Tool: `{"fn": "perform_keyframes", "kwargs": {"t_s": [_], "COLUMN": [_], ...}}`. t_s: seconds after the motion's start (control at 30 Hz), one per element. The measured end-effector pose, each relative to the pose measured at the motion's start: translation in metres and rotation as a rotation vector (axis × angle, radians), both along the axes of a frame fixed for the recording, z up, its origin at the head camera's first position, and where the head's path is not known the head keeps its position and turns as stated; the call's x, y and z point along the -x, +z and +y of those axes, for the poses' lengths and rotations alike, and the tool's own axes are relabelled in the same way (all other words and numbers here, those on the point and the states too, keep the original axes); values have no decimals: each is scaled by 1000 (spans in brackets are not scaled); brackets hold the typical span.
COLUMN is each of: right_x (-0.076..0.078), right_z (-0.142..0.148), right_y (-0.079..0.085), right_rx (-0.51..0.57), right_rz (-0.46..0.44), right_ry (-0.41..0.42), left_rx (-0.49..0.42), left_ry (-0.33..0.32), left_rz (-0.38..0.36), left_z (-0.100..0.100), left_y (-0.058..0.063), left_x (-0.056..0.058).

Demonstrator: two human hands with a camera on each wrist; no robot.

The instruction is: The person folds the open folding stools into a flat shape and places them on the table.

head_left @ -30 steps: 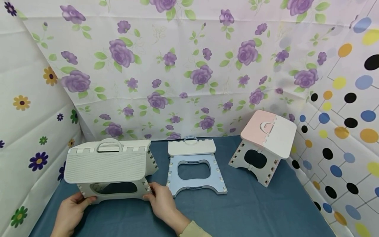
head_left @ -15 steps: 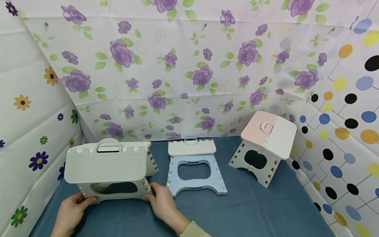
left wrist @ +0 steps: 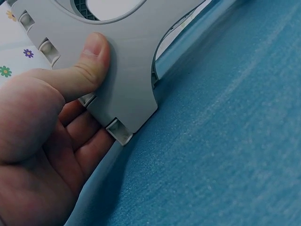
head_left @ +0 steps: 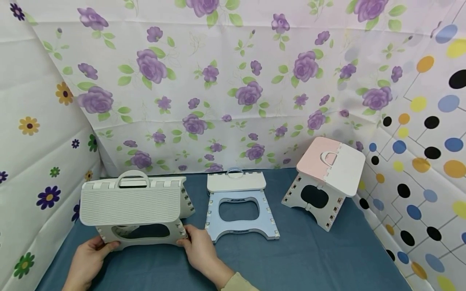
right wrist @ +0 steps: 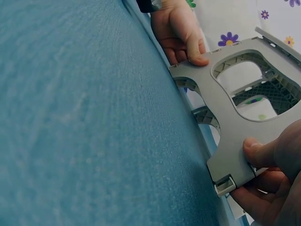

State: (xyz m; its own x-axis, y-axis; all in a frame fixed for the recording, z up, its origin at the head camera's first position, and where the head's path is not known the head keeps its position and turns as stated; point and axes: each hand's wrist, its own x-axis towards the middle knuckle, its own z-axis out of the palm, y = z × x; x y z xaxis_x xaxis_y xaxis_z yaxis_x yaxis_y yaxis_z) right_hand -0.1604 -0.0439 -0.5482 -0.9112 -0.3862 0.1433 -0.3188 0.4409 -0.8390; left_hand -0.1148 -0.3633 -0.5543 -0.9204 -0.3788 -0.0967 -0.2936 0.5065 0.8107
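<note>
A pale grey folding stool [head_left: 131, 202] stands at the left of the cloth, its ridged near top half sloping down toward me and its handle uppermost. My left hand [head_left: 85, 260] pinches the left foot of its near leg panel, thumb in front and fingers behind, as the left wrist view shows. At the opposite foot of this panel, my right hand [head_left: 200, 248] grips the edge the same way. Both feet sit close over the cloth. In the right wrist view the oval opening of the leg panel [right wrist: 225, 108] shows the far panel behind.
A blue and white folding stool [head_left: 242, 226] lies in the middle, right of my right hand. Farther right stands a pink and white folding stool [head_left: 344, 169], opened up. Blue cloth [head_left: 291, 262] covers the surface, with patterned curtains [head_left: 225, 81] around it.
The far half of the grey stool's top has dipped slightly and shows narrower behind the handle. Both hands keep their grip in nearly the same place. The head view has shifted a little.
</note>
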Motion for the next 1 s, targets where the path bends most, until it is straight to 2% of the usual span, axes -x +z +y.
{"fn": "perform_keyframes", "kwargs": {"t_s": [0.4,1.0], "right_x": [-1,0], "right_z": [1,0], "right_y": [0,1], "right_rx": [-12,-30], "right_rz": [-27,-2], "right_ry": [12,16], "left_rx": [-24,-39], "left_ry": [-37,-41], "left_rz": [-34,-7], "left_z": [0,1], "left_y": [2,0], "left_x": [-2,-2]}}
